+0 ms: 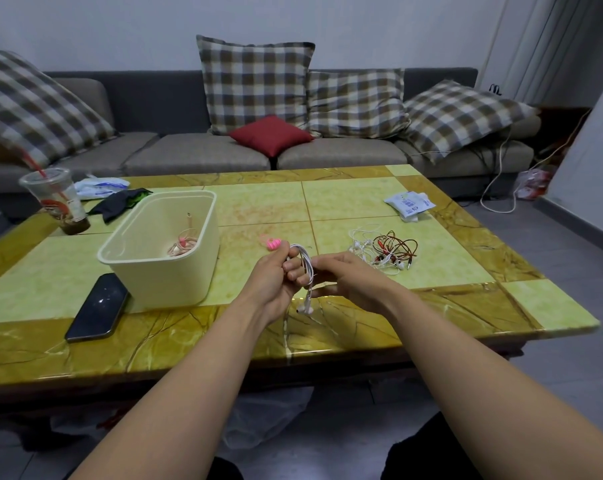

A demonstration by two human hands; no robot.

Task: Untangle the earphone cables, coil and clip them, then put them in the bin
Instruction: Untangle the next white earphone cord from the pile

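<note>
My left hand [275,277] holds a white earphone cable [307,263] wound in loops round its fingers above the table's front part. My right hand [338,277] pinches the same cable just to the right; an earbud [305,309] dangles below. A pink clip [273,243] lies on the table right behind my left hand. To the right lies a tangle of white and red earphone cables [384,251]. The cream bin [161,252] stands to the left with a coiled pinkish earphone [182,244] inside.
A black phone [97,308] lies at the bin's front left. A plastic cup with a red straw [55,202], a dark cloth [118,202] and white packets [409,204] sit further back on the green-and-yellow table [362,202]. A sofa with cushions stands behind.
</note>
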